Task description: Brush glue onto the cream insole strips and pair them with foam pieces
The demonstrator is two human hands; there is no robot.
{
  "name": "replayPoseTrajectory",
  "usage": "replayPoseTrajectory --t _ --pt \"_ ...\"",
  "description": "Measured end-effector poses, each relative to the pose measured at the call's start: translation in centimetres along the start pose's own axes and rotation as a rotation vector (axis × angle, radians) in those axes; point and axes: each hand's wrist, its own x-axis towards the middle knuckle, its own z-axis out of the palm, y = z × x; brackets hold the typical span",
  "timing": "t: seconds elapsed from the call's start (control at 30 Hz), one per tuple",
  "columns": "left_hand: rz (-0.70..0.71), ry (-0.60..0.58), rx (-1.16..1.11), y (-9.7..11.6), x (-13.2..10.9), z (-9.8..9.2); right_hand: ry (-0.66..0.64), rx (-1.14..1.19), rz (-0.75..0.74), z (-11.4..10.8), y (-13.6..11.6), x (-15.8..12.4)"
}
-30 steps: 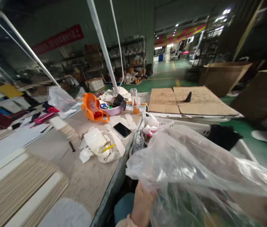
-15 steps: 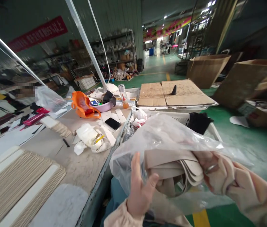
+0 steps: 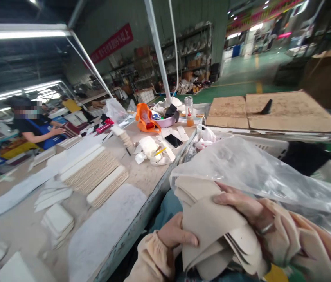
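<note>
A bundle of curved beige sheets (image 3: 209, 223) is held in front of me, partly out of a clear plastic bag (image 3: 227, 160). My left hand (image 3: 177, 233) grips its left edge, thumb on top and fingers hidden beneath. On the upper right of the bundle lies my right hand (image 3: 241, 205), its fingers pressed over the sheets and a ring on one finger. The bag drapes behind the bundle and over my right forearm.
On the workbench (image 3: 133, 156) at left are stacks of beige strips (image 3: 92, 172), a phone (image 3: 173, 140), an orange basket (image 3: 146, 119) and a bottle (image 3: 189, 113). Cardboard (image 3: 288, 113) lies beyond the bag. A person (image 3: 39, 125) in a blue apron stands far left.
My view has turned left, bringing the person and more of the bench into sight. The sheets have come further out of the bag, and my left hand has closed on them.
</note>
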Motion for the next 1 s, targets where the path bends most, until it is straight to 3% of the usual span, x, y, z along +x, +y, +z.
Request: replayPoseTrajectory --t 0.23,0.47,0.63,0.73,0.83,1.0 --pt "0.312 0.323 -0.095 -2.7 -9.0 -0.8 -0.305 -0.22 0.111 7.9 1.2 6.9" --pt "0.666 0.675 -0.351 -5.9 -15.1 -4.4 -0.776 -0.424 0.184 20.5 3.4 16.3" --pt "0.842 0.959 -0.47 -5.0 -18.9 -8.0 -0.951 -0.666 0.101 29.6 4.4 23.2" --pt "0.883 1.138 -0.525 -3.8 -20.9 -10.9 -0.994 -0.807 0.004 34.4 5.4 27.3" --pt "0.881 1.309 -0.549 -3.5 -22.1 -14.4 -0.908 -1.011 -0.148 37.8 7.1 31.1" --pt "0.76 1.56 -0.65 -5.5 -22.3 -19.8 -0.784 -1.24 -0.251 39.7 11.5 35.3"
